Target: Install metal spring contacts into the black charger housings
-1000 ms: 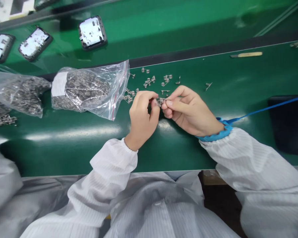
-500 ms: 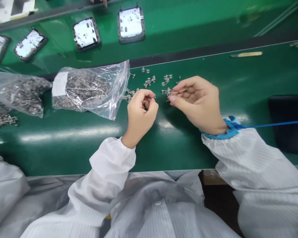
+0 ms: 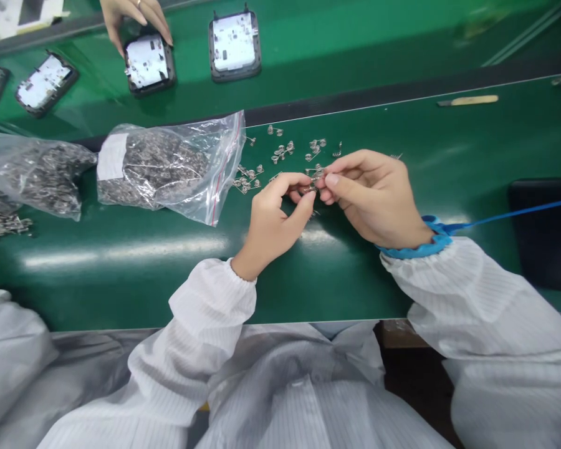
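Note:
My left hand (image 3: 280,212) and my right hand (image 3: 369,193) meet above the green bench, fingertips almost touching. Between them are small metal springs (image 3: 314,181), pinched by the thumb and fingers of each hand; fingers partly cover them. My right wrist wears a blue strap (image 3: 416,248) with a cord running off to the right. Behind my hands lie several loose coil springs (image 3: 283,151), some in tangled clusters. To the left of my left hand rests another cluster of springs (image 3: 247,179), beside the open end of a clear zip bag (image 3: 168,165) full of springs.
A second bag of springs (image 3: 42,174) lies farther left. Several black housings with white boards (image 3: 235,45) stand on the green strip beyond, where another person's hand (image 3: 140,19) touches one. A knife with a pale handle (image 3: 470,100) and a dark pad (image 3: 545,231) are at right.
My left hand has moved right, up to my right hand, and the springs they hold are now together. Another person's hand has come in at the top. The housings have shifted slightly left.

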### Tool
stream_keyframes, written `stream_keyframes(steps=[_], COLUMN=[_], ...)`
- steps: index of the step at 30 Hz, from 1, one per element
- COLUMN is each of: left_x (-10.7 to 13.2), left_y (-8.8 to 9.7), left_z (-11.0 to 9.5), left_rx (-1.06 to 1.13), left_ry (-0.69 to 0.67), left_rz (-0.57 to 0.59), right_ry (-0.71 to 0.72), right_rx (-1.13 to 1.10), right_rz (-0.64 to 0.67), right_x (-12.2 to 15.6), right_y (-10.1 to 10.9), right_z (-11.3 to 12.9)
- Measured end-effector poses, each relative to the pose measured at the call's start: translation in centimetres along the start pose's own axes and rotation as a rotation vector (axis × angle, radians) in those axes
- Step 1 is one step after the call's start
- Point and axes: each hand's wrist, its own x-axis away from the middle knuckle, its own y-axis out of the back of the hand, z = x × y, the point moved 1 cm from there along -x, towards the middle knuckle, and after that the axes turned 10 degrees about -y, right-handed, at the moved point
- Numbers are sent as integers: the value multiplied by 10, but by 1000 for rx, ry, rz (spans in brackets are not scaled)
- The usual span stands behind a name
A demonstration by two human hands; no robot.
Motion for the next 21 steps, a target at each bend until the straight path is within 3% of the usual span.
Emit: stream_keyframes(steps=[8,13,21], left_x=[1,1,3], left_y=[-2,-2,-1], left_z=[6,6,2], left_rx=[93,-14,-212], left_ry=[40,37,-151], left_rz=[-119,-82,-20], right_ry=[199,245,379], right_rx=[177,313,545], right_rz=[-106,-192,-221], right_x=[1,5,11], right_y=[-1,-3,-6], right_z=[-3,4,6])
